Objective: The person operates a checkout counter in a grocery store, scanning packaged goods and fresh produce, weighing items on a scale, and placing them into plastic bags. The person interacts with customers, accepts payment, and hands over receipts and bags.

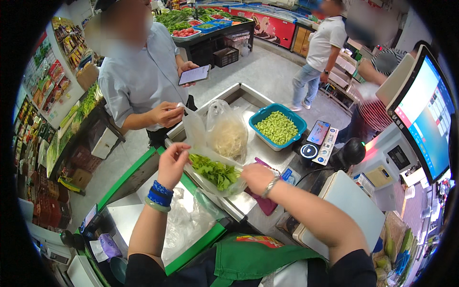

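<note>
A clear plastic bag of leafy green vegetables [217, 174] lies between my two hands at the counter's near edge. My right hand [257, 177] is closed on the bag's right end, by the stems. At the bag's upper left is my left hand [175, 161], fingers curled; whether it pinches the plastic cannot be told. Just beyond sits a knotted clear bag of pale sprouts [227, 138]. A person across the counter holds a bit of thin plastic in one hand [168, 114] and a smartphone [194, 75] in the other.
A teal basket of chopped green pieces [278, 128] stands on the steel counter [247, 104]. At right are a payment device [309, 151], a scale [349, 211] and a monitor [423, 114]. Loose plastic bags [186, 219] lie in a green-edged bin at near left.
</note>
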Demonstrator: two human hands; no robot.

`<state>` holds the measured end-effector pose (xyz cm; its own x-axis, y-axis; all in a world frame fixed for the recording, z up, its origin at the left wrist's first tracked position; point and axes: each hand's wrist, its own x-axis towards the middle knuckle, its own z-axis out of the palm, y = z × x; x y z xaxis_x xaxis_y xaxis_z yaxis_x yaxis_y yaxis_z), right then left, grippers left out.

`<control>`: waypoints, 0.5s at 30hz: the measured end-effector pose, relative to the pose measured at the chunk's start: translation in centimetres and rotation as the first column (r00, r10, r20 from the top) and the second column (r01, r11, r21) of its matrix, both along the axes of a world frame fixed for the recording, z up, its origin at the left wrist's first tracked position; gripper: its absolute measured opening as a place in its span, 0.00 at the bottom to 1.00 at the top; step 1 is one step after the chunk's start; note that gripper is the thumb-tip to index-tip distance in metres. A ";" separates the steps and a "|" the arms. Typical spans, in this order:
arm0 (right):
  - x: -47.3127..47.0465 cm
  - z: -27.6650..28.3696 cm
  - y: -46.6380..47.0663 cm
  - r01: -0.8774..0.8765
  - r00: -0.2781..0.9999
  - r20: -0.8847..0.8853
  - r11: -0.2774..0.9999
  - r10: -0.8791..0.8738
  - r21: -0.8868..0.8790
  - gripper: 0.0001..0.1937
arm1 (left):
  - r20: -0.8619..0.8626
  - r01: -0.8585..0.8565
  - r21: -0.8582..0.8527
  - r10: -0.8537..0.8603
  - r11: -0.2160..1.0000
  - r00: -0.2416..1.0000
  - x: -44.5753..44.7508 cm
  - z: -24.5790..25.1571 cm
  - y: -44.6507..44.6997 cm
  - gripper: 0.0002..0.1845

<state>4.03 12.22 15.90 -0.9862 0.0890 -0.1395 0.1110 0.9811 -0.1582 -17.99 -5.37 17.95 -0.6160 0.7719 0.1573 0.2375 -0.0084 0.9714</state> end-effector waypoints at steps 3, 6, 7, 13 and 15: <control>4.5 5.9 3.0 0.115 0.829 -0.523 0.976 -0.198 -0.187 0.03 | 0.054 0.072 0.143 -0.080 0.987 0.995 1.3 5.8 0.9 0.09; 10.4 13.3 4.2 0.114 0.691 -0.663 0.950 -0.286 -0.292 0.03 | 0.052 0.213 0.259 -0.234 0.942 0.971 4.7 11.9 2.8 0.09; 12.9 15.6 4.1 0.129 0.644 -0.706 0.951 -0.295 -0.280 0.03 | 0.089 0.267 0.310 -0.308 0.912 0.947 6.3 13.8 3.4 0.09; 30.4 22.6 -0.4 0.464 0.485 -0.796 0.878 -0.362 -0.116 0.07 | 0.090 0.623 0.464 -0.733 0.630 0.674 18.6 18.1 6.9 0.07; 35.9 22.1 -2.4 0.587 0.443 -0.824 0.809 -0.354 -0.032 0.08 | 0.025 0.718 0.456 -0.814 0.526 0.580 22.7 17.0 7.8 0.06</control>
<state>39.92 9.77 37.97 -0.4793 0.4864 0.7306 0.5177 0.8288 -0.2122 4.67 2.41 34.93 0.1363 0.8687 0.4763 -0.2416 -0.4371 0.8664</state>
